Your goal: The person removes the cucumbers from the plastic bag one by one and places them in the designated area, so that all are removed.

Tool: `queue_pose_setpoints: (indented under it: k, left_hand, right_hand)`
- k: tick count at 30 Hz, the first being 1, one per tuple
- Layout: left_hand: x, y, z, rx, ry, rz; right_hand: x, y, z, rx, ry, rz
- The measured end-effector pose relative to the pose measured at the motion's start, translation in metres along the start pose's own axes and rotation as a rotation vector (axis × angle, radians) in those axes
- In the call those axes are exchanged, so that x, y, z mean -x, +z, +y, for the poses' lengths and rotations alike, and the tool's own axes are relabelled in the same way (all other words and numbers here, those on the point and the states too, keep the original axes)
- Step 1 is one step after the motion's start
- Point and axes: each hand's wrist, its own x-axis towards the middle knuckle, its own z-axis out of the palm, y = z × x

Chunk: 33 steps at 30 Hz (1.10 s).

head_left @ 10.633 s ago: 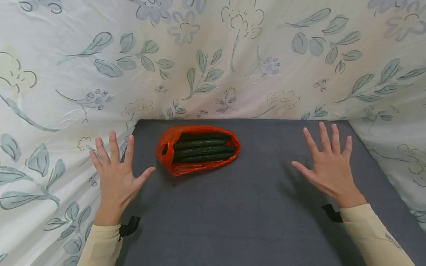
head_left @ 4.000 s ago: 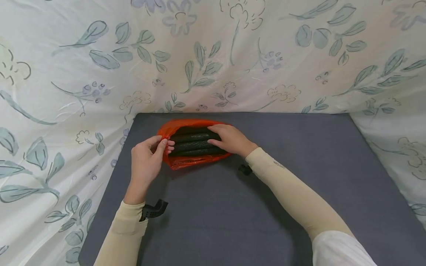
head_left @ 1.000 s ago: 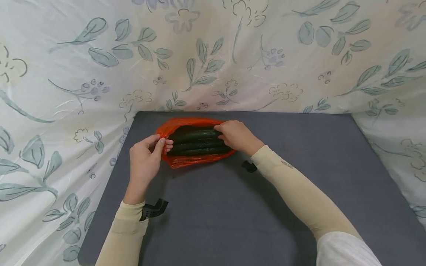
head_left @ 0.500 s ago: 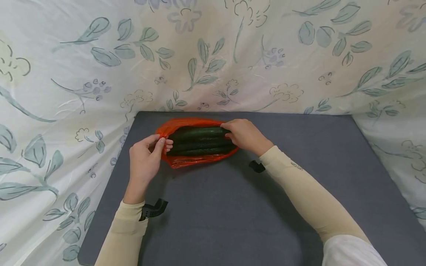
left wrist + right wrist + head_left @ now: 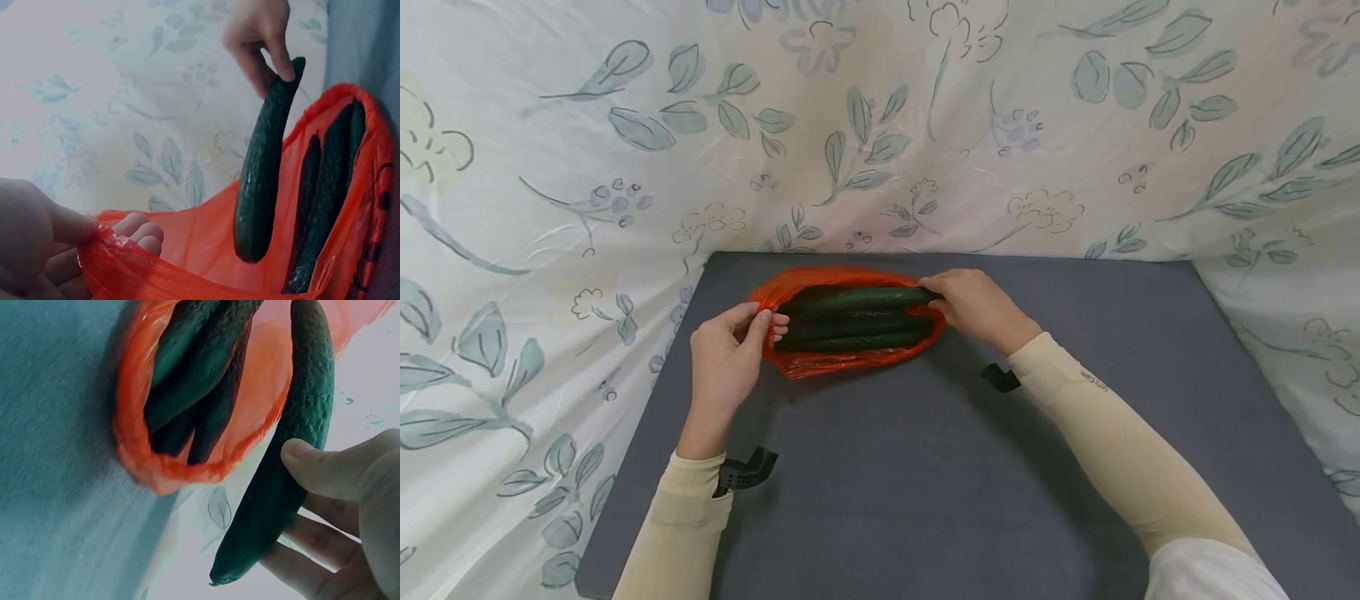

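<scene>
My right hand [image 5: 981,308] pinches one dark green cucumber [image 5: 275,481] near its end, thumb on one side and fingers on the other. In the left wrist view this cucumber [image 5: 262,169] is raised above the others, over the mouth of the orange plastic bag [image 5: 850,360]. Several more cucumbers [image 5: 200,387] lie side by side inside the bag. At the bag's left end my left hand [image 5: 726,358] pinches the gathered plastic [image 5: 119,256] between thumb and fingers, its other fingertips showing inside the opening.
A dark grey table [image 5: 880,483] lies under the bag, which rests near the back edge. Behind and to the left hangs a pale floral cloth [image 5: 880,125]. Both forearms wear beige sleeves [image 5: 1120,442] with black wrist straps [image 5: 748,469].
Both hands were empty and spread at first. The left then took the bag's edge, and the right reached inside. Over the last second the right hand draws a cucumber up and to the right.
</scene>
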Motion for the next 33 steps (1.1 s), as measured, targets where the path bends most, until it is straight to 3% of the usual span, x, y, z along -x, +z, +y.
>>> queue_pose_setpoints:
  k: [9, 33]
  left_hand:
    - [-0.002, -0.003, -0.003, -0.001, -0.006, 0.01]
    - [-0.004, -0.006, -0.005, -0.001, 0.001, 0.0]
  right_hand:
    - [0.01, -0.007, 0.01, 0.012, -0.022, 0.039]
    - [0.047, -0.03, 0.039, 0.009, 0.066, 0.091]
